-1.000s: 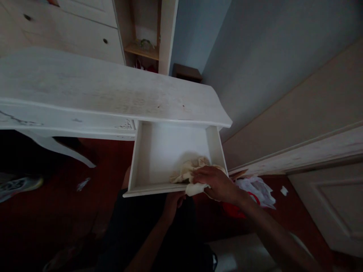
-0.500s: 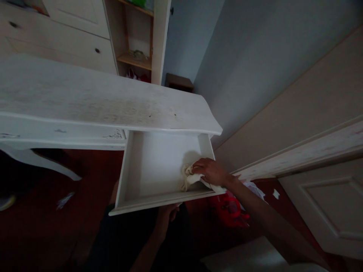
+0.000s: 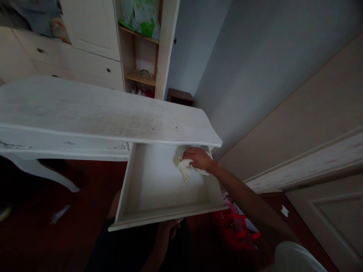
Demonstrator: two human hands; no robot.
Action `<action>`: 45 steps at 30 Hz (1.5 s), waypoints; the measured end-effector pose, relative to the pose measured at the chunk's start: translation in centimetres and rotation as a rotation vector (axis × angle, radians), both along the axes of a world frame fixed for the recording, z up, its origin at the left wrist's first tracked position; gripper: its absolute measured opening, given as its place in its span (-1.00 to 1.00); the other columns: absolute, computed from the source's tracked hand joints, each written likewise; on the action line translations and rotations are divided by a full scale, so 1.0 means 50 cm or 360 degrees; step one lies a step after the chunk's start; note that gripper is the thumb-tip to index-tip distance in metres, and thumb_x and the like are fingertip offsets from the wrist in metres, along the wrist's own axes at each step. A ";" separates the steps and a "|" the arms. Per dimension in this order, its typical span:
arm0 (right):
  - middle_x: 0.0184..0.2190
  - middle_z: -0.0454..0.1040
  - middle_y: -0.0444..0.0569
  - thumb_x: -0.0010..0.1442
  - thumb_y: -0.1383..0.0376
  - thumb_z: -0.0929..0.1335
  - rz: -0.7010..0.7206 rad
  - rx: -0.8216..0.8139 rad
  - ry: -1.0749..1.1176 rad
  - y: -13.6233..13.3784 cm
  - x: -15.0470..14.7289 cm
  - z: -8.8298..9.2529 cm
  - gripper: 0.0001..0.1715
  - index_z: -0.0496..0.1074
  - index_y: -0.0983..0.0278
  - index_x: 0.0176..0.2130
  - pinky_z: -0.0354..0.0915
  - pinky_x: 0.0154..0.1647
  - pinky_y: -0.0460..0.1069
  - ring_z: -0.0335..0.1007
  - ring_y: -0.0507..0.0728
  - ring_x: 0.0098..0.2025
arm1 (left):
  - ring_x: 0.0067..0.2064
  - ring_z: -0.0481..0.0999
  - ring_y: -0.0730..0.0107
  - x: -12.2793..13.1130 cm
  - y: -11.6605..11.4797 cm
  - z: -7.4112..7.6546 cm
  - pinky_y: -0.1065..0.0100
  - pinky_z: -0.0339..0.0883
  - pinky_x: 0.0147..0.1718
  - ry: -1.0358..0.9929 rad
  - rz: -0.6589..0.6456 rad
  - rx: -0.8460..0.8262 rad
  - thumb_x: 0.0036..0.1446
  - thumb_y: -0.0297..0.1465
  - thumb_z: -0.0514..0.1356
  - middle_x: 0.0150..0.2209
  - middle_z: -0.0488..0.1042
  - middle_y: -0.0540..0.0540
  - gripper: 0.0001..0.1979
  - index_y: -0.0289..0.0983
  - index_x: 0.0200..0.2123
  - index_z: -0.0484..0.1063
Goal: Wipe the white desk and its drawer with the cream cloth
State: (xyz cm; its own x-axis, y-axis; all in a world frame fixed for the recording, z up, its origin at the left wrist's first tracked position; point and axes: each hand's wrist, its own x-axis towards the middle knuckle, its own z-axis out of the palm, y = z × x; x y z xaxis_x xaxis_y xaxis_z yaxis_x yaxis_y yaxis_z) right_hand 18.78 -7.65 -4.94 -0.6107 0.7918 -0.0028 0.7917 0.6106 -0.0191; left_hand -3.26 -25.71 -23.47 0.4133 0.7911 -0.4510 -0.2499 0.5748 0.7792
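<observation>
My right hand is closed on a crumpled cream cloth inside a pulled-out white drawer. It presses the cloth near the drawer's right side, towards the back, and a loose end trails to the front. Below the drawer's front panel is my left hand, its fingers curled. The panel's lower edge partly hides them, so I cannot see what they grip. The drawer belongs to a white desk whose top has grey-brown smudges and a few dark specks.
Behind the desk stands a white cabinet with open shelves holding a plastic bag. A grey wall runs along the right. On the dark red floor lie a red bag and white scraps. A white panelled door is at the lower right.
My right hand has slid the cloth from the drawer's front right corner towards the back and slightly left. My left hand stays beneath the drawer front. The view has tilted up a little.
</observation>
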 end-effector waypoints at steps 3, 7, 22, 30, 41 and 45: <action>-0.01 0.52 0.06 0.04 0.54 0.33 0.0168 0.0074 0.0328 -0.007 -0.016 0.033 -0.50 0.52 0.22 -0.04 0.31 0.07 0.12 0.41 0.20 0.03 | -0.71 0.12 0.56 0.005 0.001 0.014 0.39 -0.07 -0.66 0.0006 0.0037 0.0000 -0.20 0.06 0.33 -0.74 0.27 0.02 -0.50 -0.32 -0.62 0.48; 0.01 0.50 0.03 0.10 0.45 0.30 0.0260 0.0196 0.0723 -0.017 -0.035 0.120 -0.53 0.49 0.17 -0.01 0.32 0.08 0.14 0.40 0.18 0.07 | -0.71 0.09 0.56 0.012 0.000 0.029 0.39 -0.06 -0.66 0.0018 0.0065 -0.0014 -0.24 0.10 0.32 -0.73 0.29 0.00 -0.47 -0.32 -0.62 0.49; 0.17 0.36 0.07 0.24 0.34 0.25 -0.0195 0.0642 0.0605 0.186 0.031 0.167 -0.55 0.42 0.22 0.10 0.21 0.25 0.19 0.25 0.23 0.23 | -0.66 0.22 0.44 0.016 -0.004 0.025 0.34 0.05 -0.64 0.0006 0.0102 -0.0016 -0.28 0.15 0.32 -0.68 0.34 -0.05 -0.45 -0.27 -0.63 0.48; 0.27 0.30 0.12 0.22 0.38 0.28 -0.0171 0.0483 0.0096 0.212 0.016 0.085 -0.37 0.25 0.25 0.26 0.16 0.28 0.22 0.19 0.28 0.29 | -0.69 0.25 0.40 0.013 0.013 0.003 0.32 0.05 -0.68 0.0010 -0.0007 -0.0062 -0.41 0.12 0.36 -0.69 0.39 -0.09 -0.48 -0.24 -0.63 0.52; 0.44 -0.64 0.22 -0.23 -0.29 0.49 -0.0467 0.0120 0.0174 0.191 0.093 0.095 0.68 -0.54 0.15 0.41 -0.28 0.25 0.59 -0.64 0.64 0.41 | -0.69 0.29 0.40 0.011 0.017 -0.009 0.36 0.02 -0.71 0.0007 -0.0066 -0.0128 -0.39 0.09 0.38 -0.62 0.45 -0.12 -0.47 -0.27 -0.51 0.58; 0.46 -0.49 0.17 -0.19 -0.14 0.55 -0.0456 -0.0023 0.0201 0.188 0.145 0.095 0.60 -0.43 0.13 0.43 -0.09 0.34 0.43 -0.44 0.54 0.44 | -0.69 0.28 0.47 0.016 0.016 -0.011 0.41 0.01 -0.71 0.0014 -0.0079 -0.0141 -0.33 0.09 0.35 -0.64 0.43 -0.08 -0.45 -0.31 -0.49 0.55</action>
State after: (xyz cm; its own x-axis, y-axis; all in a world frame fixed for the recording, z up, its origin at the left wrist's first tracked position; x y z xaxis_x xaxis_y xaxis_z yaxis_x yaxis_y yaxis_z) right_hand 26.03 1.74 -0.21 -0.3592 0.9321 0.0461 0.9222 0.3621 -0.1355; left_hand -2.46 -24.91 -24.02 0.4468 0.7266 -0.5219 -0.2129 0.6530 0.7268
